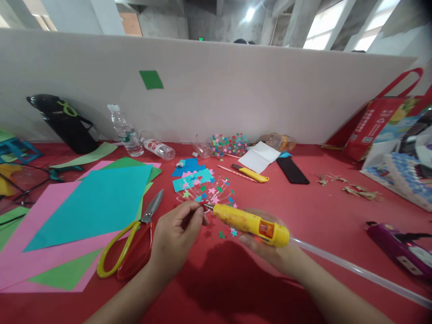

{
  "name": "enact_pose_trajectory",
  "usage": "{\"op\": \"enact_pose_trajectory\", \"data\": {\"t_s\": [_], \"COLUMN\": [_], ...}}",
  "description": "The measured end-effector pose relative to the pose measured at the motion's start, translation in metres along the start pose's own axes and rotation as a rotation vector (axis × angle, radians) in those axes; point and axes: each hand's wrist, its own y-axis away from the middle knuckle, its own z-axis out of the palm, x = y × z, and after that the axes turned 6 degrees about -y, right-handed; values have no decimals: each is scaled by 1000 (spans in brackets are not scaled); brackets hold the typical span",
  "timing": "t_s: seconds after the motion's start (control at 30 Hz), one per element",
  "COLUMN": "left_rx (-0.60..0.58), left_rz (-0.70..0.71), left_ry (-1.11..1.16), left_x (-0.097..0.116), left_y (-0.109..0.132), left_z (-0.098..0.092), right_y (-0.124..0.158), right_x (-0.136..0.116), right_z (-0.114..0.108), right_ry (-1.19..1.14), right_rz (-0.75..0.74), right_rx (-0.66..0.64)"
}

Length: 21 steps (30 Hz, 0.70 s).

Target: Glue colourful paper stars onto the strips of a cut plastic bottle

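Note:
My right hand (266, 245) is wrapped round a yellow hot glue gun (239, 218), with a long clear glue stick (354, 270) trailing from its back end to the right. The gun's metal nozzle points left, right at the fingertips of my left hand (178, 231). Those fingers are pinched on a small red piece; its exact shape is mostly hidden. Just beyond the hands lies a clear plastic piece (219, 184) dotted with coloured stars. A few loose stars (222, 235) lie on the red table under the nozzle.
Scissors (148, 220) and coloured paper sheets (91, 207) lie at left. Behind are plastic bottles (126, 135), a star-covered bottle piece (229, 144), a yellow utility knife (254, 174) and a black phone (292, 170). A purple device (401, 247) sits at right.

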Motion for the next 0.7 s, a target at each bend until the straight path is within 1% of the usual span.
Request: {"op": "enact_pose_trajectory", "data": {"t_s": [0.3,0.5,0.7], "left_rx": [-7,-6,1], "left_rz": [-7,-6,-2], "left_ry": [12,11,19], "left_x": [2,1,3], "left_y": [2,2,2], "left_z": [0,0,-1], "right_y": [2,6,5], "right_x": [1,8,6], "right_z": [1,1,3], "right_ry": [-54,-82,-85], "right_rz": [44,90,78], "right_rx": [8,8,28]}}
